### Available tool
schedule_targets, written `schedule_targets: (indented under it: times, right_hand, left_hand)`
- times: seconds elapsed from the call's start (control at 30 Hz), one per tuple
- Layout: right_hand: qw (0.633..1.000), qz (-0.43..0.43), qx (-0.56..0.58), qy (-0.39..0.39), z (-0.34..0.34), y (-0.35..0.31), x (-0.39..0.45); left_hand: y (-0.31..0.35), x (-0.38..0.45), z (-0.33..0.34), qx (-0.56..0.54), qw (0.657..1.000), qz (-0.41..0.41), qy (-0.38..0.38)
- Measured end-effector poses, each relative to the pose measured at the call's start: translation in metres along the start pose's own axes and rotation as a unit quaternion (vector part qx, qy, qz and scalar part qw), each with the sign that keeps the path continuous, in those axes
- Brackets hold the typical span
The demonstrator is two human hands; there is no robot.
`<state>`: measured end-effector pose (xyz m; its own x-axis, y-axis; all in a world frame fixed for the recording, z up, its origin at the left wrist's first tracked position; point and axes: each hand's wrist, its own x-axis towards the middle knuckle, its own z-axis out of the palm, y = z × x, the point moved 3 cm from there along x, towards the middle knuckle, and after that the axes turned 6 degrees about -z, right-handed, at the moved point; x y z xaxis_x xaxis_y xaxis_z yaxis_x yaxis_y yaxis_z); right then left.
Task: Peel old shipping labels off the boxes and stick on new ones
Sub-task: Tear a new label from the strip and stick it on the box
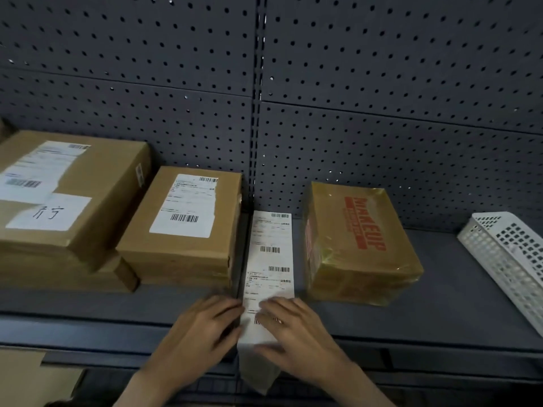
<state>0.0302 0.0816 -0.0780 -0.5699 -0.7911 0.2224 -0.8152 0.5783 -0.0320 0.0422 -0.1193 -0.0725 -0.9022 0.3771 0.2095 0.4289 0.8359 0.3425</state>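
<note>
A long white strip of shipping labels (pixel 270 259) lies on the grey shelf (pixel 440 289) between two boxes, its near end hanging over the shelf's front edge. My left hand (pixel 202 327) touches the strip's left edge, fingers fairly straight. My right hand (pixel 293 327) lies flat on the strip's lower part. Left of the strip stands a brown box (pixel 182 227) with a white barcode label (pixel 188 205) on top. Right of it sits a yellow tape-wrapped box (pixel 358 245) with red print. At far left is a larger brown box (pixel 73 195) with white labels.
A white perforated plastic basket (pixel 508 259) lies on the shelf at the right. A dark pegboard wall (pixel 352 98) backs the shelf. A lower shelf and a piece of cardboard (pixel 26 374) show at the bottom left.
</note>
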Motion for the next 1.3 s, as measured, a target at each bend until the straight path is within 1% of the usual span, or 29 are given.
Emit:
schedule_targets:
  times: [0.07,0.13,0.23,0.3,0.4,0.47,0.53,0.63,0.73,0.83,0.9,1.03,1.17,1.23,1.3]
  right_hand:
    - [1.000,0.005,0.007,-0.013,0.006,0.000,-0.004]
    - [1.000,0.015,0.013,-0.009,0.006,-0.003,-0.007]
    - [0.999,0.019,0.019,0.030,0.002,-0.008,-0.008]
    - [0.995,0.040,0.059,0.071,-0.003,-0.010,-0.007]
    - [0.986,0.081,0.069,0.131,-0.010,-0.010,-0.010]
    - [0.979,0.098,0.073,0.161,-0.015,-0.010,-0.011]
    - [0.976,0.097,0.079,0.180,-0.019,-0.011,-0.011]
    - [0.976,0.090,0.091,0.179,-0.023,-0.008,-0.010]
    - [0.971,0.097,0.131,0.176,-0.025,-0.005,-0.012]
    - [0.939,0.123,0.252,0.200,-0.026,-0.005,-0.009]
    - [0.925,0.123,0.297,0.205,-0.027,-0.005,-0.002]
    - [0.936,0.108,0.275,0.191,-0.028,-0.002,0.005]
    - [0.963,0.063,0.187,0.183,-0.032,-0.004,0.007]
    - [0.969,0.046,0.145,0.197,-0.032,-0.006,0.007]
    - [0.966,0.041,0.129,0.219,-0.032,-0.008,0.005]
  left_hand:
    - [-0.002,-0.002,0.005,-0.017,1.000,0.006,-0.004]
    - [-0.004,-0.002,0.007,-0.029,1.000,0.003,-0.003]
    - [-0.006,0.000,0.006,-0.061,0.998,-0.025,0.006]
    - [-0.006,0.001,0.005,-0.122,0.991,-0.060,0.017]
    - [-0.001,0.004,0.003,-0.232,0.965,-0.116,0.043]
    - [0.004,0.006,0.003,-0.298,0.944,-0.136,0.035]
    - [0.010,0.008,0.005,-0.369,0.918,-0.141,0.014]
    - [0.015,0.012,0.011,-0.457,0.879,-0.137,-0.003]
    - [0.017,0.013,0.016,-0.472,0.870,-0.143,0.000]
    - [0.018,0.012,0.020,-0.467,0.872,-0.146,0.002]
    - [0.019,0.010,0.020,-0.462,0.875,-0.144,0.010]
    - [0.021,0.008,0.017,-0.457,0.879,-0.139,0.023]
    - [0.023,0.006,0.015,-0.458,0.879,-0.127,0.029]
    - [0.025,0.005,0.014,-0.463,0.876,-0.127,0.038]
    - [0.024,0.004,0.015,-0.455,0.881,-0.122,0.051]
